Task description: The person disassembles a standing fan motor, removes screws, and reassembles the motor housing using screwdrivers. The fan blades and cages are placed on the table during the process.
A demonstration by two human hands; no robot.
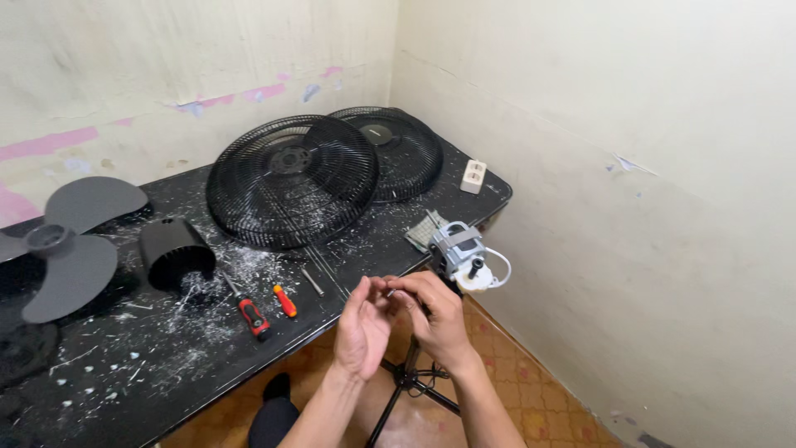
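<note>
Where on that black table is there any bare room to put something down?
Barest: the near left table, below the blade and left of the screwdrivers, though littered with white flecks. A smaller patch lies between the grilles and the socket. The far edge is crowded.

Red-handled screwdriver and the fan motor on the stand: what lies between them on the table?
In the head view, a small orange-handled screwdriver and a thin metal pin lie between the red-handled screwdriver and the fan motor.

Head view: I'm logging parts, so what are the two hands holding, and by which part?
Both hands, left hand and right hand, pinch a small pale thing between their fingertips; it is too small to identify, and its held part cannot be told.
</note>
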